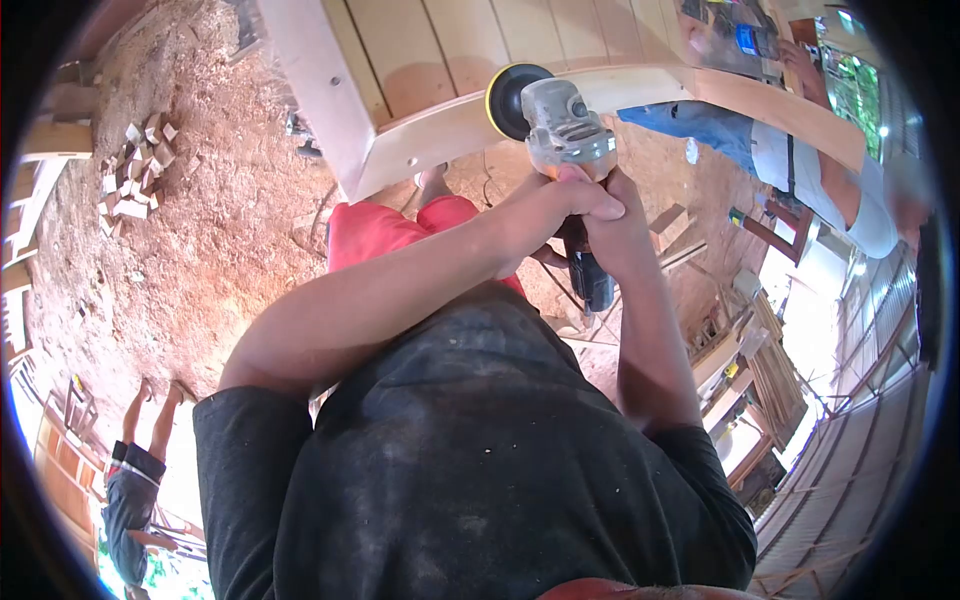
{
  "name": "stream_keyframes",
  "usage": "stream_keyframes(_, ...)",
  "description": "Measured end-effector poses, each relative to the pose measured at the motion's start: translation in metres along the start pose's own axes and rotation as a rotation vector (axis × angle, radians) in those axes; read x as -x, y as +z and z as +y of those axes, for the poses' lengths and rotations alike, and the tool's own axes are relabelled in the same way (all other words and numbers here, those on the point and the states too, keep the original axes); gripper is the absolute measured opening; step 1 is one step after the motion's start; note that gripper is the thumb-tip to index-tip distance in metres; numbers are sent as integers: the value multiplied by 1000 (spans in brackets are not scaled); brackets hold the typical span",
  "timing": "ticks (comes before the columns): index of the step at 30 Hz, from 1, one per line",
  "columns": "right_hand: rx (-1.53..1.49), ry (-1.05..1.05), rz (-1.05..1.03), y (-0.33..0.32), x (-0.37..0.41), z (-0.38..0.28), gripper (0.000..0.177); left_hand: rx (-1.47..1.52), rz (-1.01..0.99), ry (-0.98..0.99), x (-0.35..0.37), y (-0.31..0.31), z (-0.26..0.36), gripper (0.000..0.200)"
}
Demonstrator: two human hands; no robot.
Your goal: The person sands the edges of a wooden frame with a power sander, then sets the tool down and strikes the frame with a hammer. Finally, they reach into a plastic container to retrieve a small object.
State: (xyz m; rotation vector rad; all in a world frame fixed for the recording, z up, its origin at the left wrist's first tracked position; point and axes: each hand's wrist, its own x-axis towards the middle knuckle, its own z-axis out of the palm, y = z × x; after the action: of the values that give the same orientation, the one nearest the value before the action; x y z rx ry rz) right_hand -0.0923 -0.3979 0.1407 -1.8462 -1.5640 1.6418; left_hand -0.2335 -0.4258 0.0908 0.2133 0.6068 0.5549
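By wood panel (480,45), sander (560,125) points fwd-L, long axis diag., fingers (597,204) of both hands (542,215) (620,230) gripping it.

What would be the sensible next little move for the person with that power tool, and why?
Probably to ease the round pad squarely onto the curved wooden rail. The left hand and right hand both grip the power tool, and its pad overlaps the rail in this view, though I can't tell whether it already touches.
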Motion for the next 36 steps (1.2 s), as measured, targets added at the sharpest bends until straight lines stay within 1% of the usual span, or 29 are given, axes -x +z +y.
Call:
stream_keyframes(3, 66, 51, -60, 18, 9, -9, 34, 15, -10, 7, 21, -10, -9, 57)
stream_keyframes(6, -59, 34, -75, 42, 16, -3, 33, 60, 31, -3, 44, -19, -16, 57)
stream_keyframes(9, 10, 19, -99, 64, 22, -9, 36, 60, 148, 81, 73, -21, -19, 44)
stream_keyframes(12, 9, -18, -107, 81, 27, -8, 39, 94, 134, 128, 84, -31, -29, 44)
stream_keyframes(17, 122, -79, -122, 97, 32, -12, 41, 145, 159, 113, 102, -38, -37, 42)
stream_keyframes(18, 151, -94, -117, 99, 33, -12, 41, 151, 163, 114, 103, -39, -39, 42)
stream_keyframes(21, 33, -25, -151, 94, 33, -13, 43, 116, 115, 110, 99, -39, -38, 44)
stream_keyframes(24, 2, 28, -140, 87, 35, -19, 43, 128, 82, 98, 90, -35, -39, 46)
stream_keyframes(27, 154, -127, -172, 96, 34, -13, 43, 125, 133, 128, 102, -39, -44, 47)
stream_keyframes(30, 237, -66, -134, 98, 37, -14, 43, 160, 144, 158, 106, -35, -45, 48)
stream_keyframes(33, 26, 6, -169, 85, 35, -11, 45, 138, 71, 117, 94, -34, -42, 50)
stream_keyframes(34, 41, 19, -162, 84, 34, -11, 44, 152, 79, 107, 94, -32, -41, 51)
stream_keyframes(36, 124, -46, -175, 89, 33, -6, 47, 178, 89, 91, 100, -37, -44, 49)
